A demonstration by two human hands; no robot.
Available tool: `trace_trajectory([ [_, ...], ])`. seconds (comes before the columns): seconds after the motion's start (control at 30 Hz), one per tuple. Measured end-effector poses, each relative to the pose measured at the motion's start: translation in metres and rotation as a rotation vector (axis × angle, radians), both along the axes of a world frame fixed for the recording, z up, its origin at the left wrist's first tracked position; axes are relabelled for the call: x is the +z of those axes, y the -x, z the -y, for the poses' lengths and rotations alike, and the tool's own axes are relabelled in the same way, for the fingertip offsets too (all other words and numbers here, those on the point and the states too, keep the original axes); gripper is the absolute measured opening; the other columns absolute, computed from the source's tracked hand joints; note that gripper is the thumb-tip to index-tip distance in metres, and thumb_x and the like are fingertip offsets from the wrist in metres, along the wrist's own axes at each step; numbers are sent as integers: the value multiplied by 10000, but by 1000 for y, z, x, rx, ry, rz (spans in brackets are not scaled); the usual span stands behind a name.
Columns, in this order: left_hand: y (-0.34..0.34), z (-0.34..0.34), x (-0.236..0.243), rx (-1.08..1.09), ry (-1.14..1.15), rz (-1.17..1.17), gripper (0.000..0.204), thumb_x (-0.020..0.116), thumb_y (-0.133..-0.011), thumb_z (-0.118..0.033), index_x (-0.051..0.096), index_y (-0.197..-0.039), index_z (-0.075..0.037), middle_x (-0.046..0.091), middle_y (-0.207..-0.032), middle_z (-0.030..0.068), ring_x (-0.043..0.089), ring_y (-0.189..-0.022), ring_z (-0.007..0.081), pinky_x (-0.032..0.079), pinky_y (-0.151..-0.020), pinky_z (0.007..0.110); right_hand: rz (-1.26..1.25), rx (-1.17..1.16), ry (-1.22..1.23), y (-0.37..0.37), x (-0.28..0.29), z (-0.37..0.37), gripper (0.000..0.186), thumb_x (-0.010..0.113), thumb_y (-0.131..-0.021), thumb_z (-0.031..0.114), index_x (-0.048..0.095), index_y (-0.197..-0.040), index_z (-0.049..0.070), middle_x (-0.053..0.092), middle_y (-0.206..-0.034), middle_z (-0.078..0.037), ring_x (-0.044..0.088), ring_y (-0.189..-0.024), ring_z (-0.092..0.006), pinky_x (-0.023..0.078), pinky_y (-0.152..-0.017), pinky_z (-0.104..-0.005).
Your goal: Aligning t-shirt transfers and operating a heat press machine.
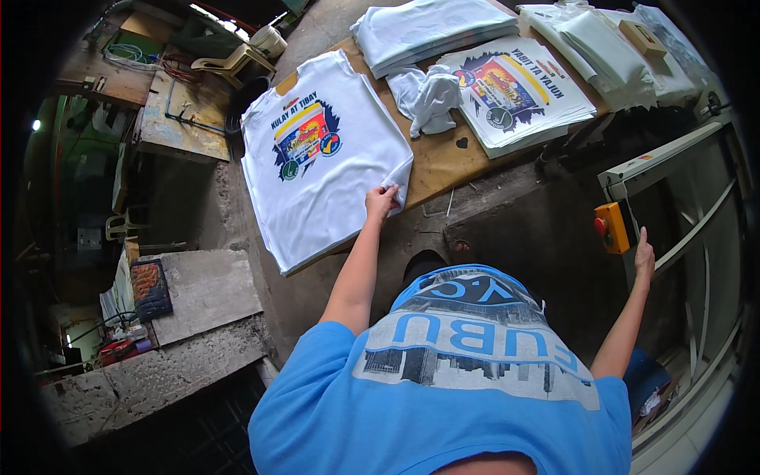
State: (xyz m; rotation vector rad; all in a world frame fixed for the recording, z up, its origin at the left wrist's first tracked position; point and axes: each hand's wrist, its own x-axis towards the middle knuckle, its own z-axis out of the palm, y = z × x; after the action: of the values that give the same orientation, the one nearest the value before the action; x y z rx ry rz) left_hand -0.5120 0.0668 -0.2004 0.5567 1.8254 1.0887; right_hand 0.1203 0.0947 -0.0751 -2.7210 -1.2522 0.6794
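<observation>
A stack of white shirt pieces point(348, 174) lies on the brown table, the top one bearing a colourful print. My left hand point(381, 203) pinches the near right corner of the top piece, where the cloth folds up. Out to the right, my right hand point(645, 258) is stretched upward beside a yellow control box point(612, 227) with a red push button. Its fingers look straight; whether they touch the box or the frame behind it, I cannot tell. A crumpled white cloth point(427, 96) sits between the shirt pieces and a pile of printed paper sheets point(546, 119) showing a mirrored design.
Folded white fabric point(431, 36) and plastic-wrapped bundles point(602, 47) occupy the table's far side. A pale metal machine frame point(669, 150) stands close at my right. Left of the table are a concrete ledge point(210, 293), a worn wooden bench point(186, 115) and a plastic chair point(229, 67).
</observation>
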Motion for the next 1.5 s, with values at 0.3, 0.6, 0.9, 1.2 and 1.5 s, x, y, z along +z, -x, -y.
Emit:
trace_trajectory([
  [0.3, -36, 14, 5, -351, -183, 214, 161, 565, -791, -159, 639, -885, -52, 615, -720, -2, 550, -622, 73, 429, -559, 214, 38, -2, -23, 3, -4, -1, 788, 192, -802, 654, 524, -1122, 14, 527, -1104, -216, 455, -1069, -374, 353, -887, -430],
  [0.6, -30, -13, 34, -490, 57, -929, 620, 532, -788, -336, 284, -1318, -129, 183, -1378, 196, 234, -1251, 311, 251, -975, 444, 29, 11, -36, 16, 0, -4, 787, 187, -811, 643, 535, -1101, 0, 535, -1087, -220, 465, -1057, -378, 360, -876, -437],
  [0.9, -86, 46, 27, -1029, -18, -1026, 790, 568, -719, -455, 180, -1358, -198, 58, -1419, 138, 48, -1307, 321, 165, -960, 577, -15, -31, -259, 20, 9, 22, 589, 220, -845, 561, 553, -1113, 157, 516, -1105, -213, 475, -1046, -355, 369, -878, -406],
  [1.2, 10, 106, -3, -1195, 268, -1185, 705, 664, -697, -315, 322, -1300, -186, -42, -1428, 106, 9, -1313, 302, 244, -893, 630, 319, 13, -1246, 155, 14, 111, 142, 544, -743, 136, 529, -860, 56, 502, -904, -119, 515, -826, -300, 400, -719, -404],
  [1.5, 35, 160, -67, -1412, 68, -603, 404, 582, -745, -190, 522, -1099, -5, 480, -1125, 188, 493, -1034, 302, 398, -874, 334, 98, -72, -730, 200, -82, 391, 200, 527, -800, 186, 557, -940, 46, 520, -1014, -126, 547, -866, -309, 455, -754, -377],
])
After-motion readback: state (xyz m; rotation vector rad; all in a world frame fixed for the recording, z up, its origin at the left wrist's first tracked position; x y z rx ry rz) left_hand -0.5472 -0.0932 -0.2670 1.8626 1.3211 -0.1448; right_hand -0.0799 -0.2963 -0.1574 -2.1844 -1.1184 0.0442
